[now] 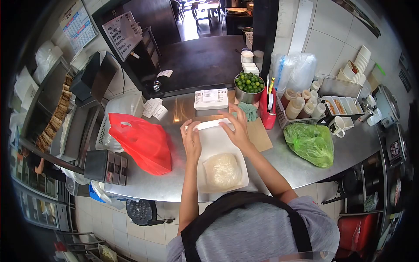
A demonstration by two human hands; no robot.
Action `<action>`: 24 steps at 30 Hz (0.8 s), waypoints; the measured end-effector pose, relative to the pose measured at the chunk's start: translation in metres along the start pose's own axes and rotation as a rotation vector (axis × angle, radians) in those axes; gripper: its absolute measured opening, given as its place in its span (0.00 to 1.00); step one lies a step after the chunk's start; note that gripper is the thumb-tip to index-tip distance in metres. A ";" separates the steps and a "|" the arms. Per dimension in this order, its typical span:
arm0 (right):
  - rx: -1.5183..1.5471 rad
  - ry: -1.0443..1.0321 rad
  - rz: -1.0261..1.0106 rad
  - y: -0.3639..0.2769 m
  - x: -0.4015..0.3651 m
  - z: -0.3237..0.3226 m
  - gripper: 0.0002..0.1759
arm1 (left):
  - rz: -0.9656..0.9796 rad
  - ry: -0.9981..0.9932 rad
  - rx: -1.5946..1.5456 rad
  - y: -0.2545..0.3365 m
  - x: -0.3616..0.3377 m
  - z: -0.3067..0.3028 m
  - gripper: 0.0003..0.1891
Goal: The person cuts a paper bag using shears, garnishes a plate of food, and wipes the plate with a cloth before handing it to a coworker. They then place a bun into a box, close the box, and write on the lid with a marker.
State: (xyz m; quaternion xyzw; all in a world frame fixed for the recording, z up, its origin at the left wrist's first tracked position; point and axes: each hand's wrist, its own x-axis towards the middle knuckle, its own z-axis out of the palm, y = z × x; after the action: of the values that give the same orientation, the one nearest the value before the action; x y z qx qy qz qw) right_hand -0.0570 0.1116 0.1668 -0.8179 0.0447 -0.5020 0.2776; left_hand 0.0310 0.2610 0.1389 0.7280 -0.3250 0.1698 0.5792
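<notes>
A white paper box (220,144) lies open on the steel counter in front of me. Its near part holds a clear plastic bag of something pale (222,171). My left hand (191,139) pinches the left end of the box's far white flap. At the right end of that flap, my right hand (236,131) grips it between thumb and fingers. Just beyond the hands sits a closed white box with a printed label (211,99). Brown paper (259,134) lies flat beside my right hand, near a green cloth (248,112).
On the left stand a red plastic bag (144,144) and a dark compartment box (106,167). To the right are a pot of green limes (249,83), a basket of sauce bottles (301,107), a green bag (310,144) and a condiment tray (341,106).
</notes>
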 end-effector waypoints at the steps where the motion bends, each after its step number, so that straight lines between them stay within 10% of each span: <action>1: -0.015 -0.029 -0.052 -0.002 0.001 -0.002 0.10 | 0.117 0.001 0.160 -0.005 -0.004 0.000 0.11; 24: -0.110 0.036 -0.242 -0.001 -0.006 0.022 0.05 | 0.173 0.240 0.257 0.002 0.005 0.020 0.17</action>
State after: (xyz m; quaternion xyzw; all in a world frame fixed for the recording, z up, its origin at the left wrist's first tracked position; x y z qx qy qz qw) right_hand -0.0417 0.1230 0.1554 -0.8221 -0.0219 -0.5432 0.1689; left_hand 0.0303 0.2407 0.1381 0.7399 -0.2905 0.3448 0.4992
